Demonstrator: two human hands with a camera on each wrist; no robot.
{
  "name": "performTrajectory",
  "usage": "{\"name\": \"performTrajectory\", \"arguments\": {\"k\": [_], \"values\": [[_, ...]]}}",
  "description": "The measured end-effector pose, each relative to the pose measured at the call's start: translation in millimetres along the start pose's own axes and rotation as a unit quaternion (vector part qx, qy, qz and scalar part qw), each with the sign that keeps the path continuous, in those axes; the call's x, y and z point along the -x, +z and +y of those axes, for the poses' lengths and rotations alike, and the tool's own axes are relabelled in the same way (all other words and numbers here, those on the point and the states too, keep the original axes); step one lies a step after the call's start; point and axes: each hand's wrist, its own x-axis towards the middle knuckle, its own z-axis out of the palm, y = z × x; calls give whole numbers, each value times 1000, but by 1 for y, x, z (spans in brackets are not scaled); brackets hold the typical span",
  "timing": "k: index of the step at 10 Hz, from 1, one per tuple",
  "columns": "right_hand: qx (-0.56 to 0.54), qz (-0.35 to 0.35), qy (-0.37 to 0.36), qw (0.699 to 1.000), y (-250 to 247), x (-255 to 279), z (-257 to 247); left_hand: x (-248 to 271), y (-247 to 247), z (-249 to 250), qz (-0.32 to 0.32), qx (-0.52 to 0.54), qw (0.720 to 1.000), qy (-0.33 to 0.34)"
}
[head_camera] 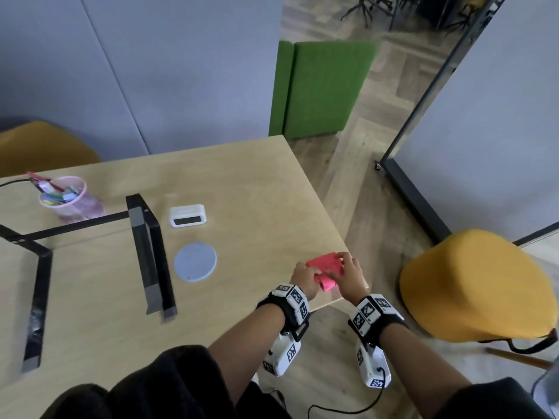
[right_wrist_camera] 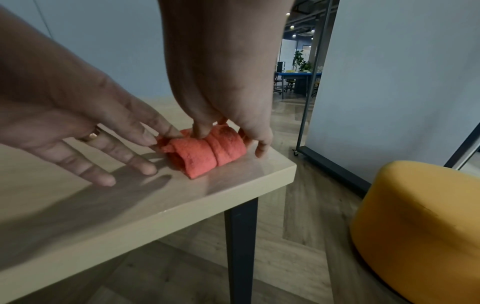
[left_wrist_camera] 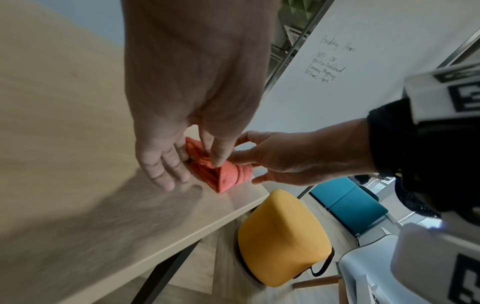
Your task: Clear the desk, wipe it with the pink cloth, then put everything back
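Observation:
The pink cloth (head_camera: pixel 326 271) lies rolled up at the desk's (head_camera: pixel 248 182) near right corner, close to the edge. My left hand (head_camera: pixel 306 276) meets its left end: the thumb presses on top and the forefinger lies alongside, pinching a fold, with the other fingers straight on the wood. My right hand (head_camera: pixel 350 271) arches over the right end, fingers dug into the crease and thumb down the side. In the right wrist view the cloth (right_wrist_camera: pixel 205 154) shows two rolled folds. A white clock (head_camera: pixel 187 215), a round grey-blue coaster (head_camera: pixel 195 261) and a pink pen cup (head_camera: pixel 69 201) stand on the desk.
A black stand (head_camera: pixel 150 252) with long flat legs lies across the desk's left half. A yellow stool (head_camera: pixel 475 285) sits on the floor just right of the corner. A wheeled whiteboard partition (head_camera: pixel 484 122) and a green panel (head_camera: pixel 320 89) stand beyond.

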Motion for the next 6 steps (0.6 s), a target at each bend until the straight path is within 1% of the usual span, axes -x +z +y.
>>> {"name": "performTrajectory", "arguments": {"k": [1, 2, 3, 4, 5, 6], "values": [[-8, 20, -3, 1000, 3, 0, -1, 2, -1, -2, -17, -6, 1000, 7], [13, 6, 2, 1000, 1, -1, -4, 14, -9, -2, -68, -29, 997, -3], [57, -11, 13, 998, 0, -1, -6, 28, -18, -2, -94, -58, 994, 20], [122, -33, 33, 991, -1, 3, -17, 43, -38, -7, -116, -81, 990, 20], [175, -37, 47, 983, 5, 9, -39, 72, -72, -14, -97, -65, 993, 12], [205, -13, 70, 976, 13, 18, -60, 103, -101, -29, -88, -56, 994, 38]]}}
